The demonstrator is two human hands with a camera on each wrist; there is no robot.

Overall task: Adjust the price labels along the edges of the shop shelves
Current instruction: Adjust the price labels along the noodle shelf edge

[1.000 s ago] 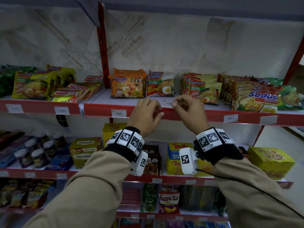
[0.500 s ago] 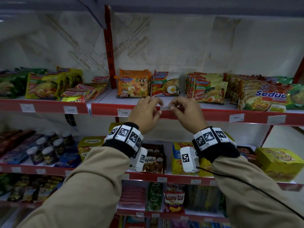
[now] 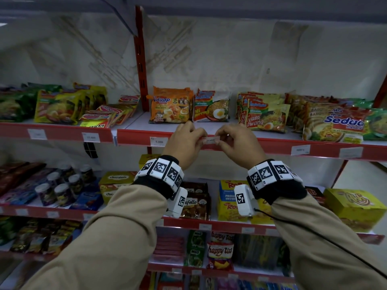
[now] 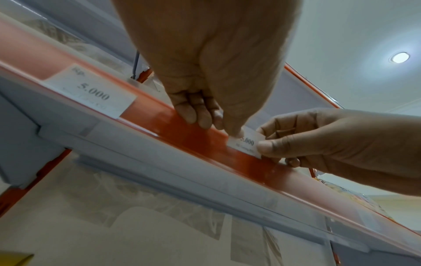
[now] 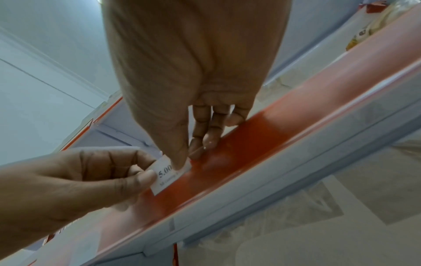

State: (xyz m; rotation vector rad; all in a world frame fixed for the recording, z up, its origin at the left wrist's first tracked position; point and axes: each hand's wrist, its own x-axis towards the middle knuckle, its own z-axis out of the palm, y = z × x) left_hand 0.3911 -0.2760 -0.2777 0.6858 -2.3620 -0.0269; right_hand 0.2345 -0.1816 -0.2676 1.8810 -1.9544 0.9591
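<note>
A small white price label (image 3: pixel 211 140) printed "5.000" sits against the red edge strip (image 3: pixel 272 146) of the noodle shelf. My left hand (image 3: pixel 199 139) pinches its left end and my right hand (image 3: pixel 222 141) pinches its right end. In the left wrist view my left hand (image 4: pixel 218 126) has its thumb on the label (image 4: pixel 247 144) while its other fingertips rest on the strip (image 4: pixel 193 138). The right wrist view shows my right hand (image 5: pixel 189 156) with its thumb pressing the label (image 5: pixel 167 180) onto the strip (image 5: pixel 250 140).
Another "5.000" label (image 3: pixel 159 141) sits in the strip just left of my hands, and more labels (image 3: pixel 300 149) lie to the right. Noodle packets (image 3: pixel 211 106) stand close behind on the shelf. A red upright post (image 3: pixel 140 59) rises at the left. Boxes (image 3: pixel 354 208) fill the shelf below.
The label has come down from the shelf top to the front of the red strip, with both hands moving down with it. My view has shifted slightly.
</note>
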